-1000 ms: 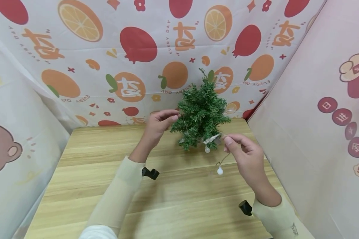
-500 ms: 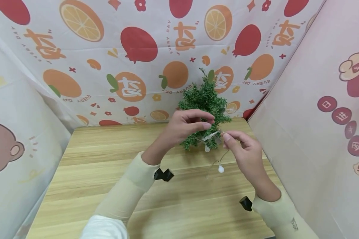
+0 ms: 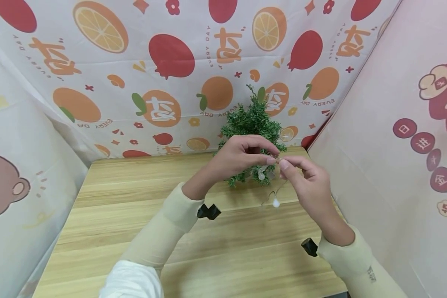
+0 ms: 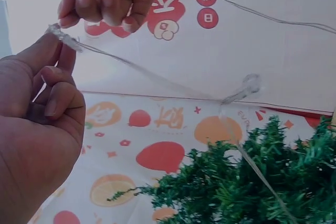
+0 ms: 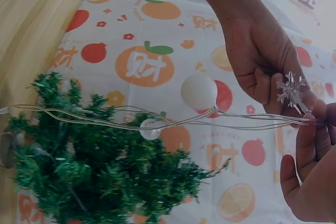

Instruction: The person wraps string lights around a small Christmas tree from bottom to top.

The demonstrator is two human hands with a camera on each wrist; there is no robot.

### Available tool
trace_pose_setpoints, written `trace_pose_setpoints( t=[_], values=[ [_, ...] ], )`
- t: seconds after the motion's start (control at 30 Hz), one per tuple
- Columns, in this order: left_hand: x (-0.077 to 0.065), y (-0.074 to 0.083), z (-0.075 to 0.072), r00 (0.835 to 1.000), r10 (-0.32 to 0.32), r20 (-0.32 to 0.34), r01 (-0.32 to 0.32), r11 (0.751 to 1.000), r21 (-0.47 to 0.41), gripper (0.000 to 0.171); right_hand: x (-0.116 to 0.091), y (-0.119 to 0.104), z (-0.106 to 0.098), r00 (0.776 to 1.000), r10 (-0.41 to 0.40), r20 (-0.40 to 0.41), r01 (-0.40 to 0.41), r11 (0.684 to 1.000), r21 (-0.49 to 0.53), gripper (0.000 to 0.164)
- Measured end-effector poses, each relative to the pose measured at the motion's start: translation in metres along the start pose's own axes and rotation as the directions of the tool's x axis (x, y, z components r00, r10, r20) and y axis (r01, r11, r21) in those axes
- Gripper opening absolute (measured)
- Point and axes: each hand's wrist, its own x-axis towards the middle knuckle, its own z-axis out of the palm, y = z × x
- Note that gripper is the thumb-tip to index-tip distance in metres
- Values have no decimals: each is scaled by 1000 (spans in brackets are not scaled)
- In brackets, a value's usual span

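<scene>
A small green artificial Christmas tree (image 3: 251, 122) stands at the back of the table, partly behind my hands. Thin-wired string lights (image 4: 126, 60) run from the tree to both hands. My left hand (image 3: 232, 159) reaches in front of the branches and pinches a clear piece on the wire between thumb and finger. Close beside it, my right hand (image 3: 309, 182) pinches the same wire. A clear snowflake (image 5: 292, 90) shows at the fingertips in the right wrist view. One round white bulb (image 3: 276, 203) dangles below my right hand; another bulb (image 3: 261, 175) hangs by the lower branches.
The wooden table (image 3: 134, 215) backs onto a fruit-printed cloth (image 3: 130, 54). Pale printed cloth walls (image 3: 387, 198) close in both sides. A black wrist camera (image 3: 209, 211) sits on my left sleeve, and another camera (image 3: 309, 247) on my right.
My left hand has moved right from the tree's left side, across its front, to meet my right hand, and now pinches the string lights there. My right hand has stayed nearly in place.
</scene>
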Motion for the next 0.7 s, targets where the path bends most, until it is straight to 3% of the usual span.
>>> trace_pose_setpoints(
  t=[0.17, 0.37, 0.6, 0.7],
  values=[
    [7, 12, -4, 999, 30, 16, -30, 999, 12, 13, 8, -8, 0, 996, -91, -8, 91, 994, 62, 11],
    [12, 24, -10, 998, 39, 49, -42, 998, 57, 10, 12, -14, -3, 994, -112, -5, 112, 988, 102, 10],
    [19, 37, -22, 981, 170, 90, -185, 964, 193, 10, 14, -17, -9, 994, -108, -14, 108, 992, 58, 8],
    [20, 41, -26, 976, 199, 90, -215, 949, 231, 9, 15, -16, -10, 993, -114, -17, 115, 992, 59, 8]
  ],
)
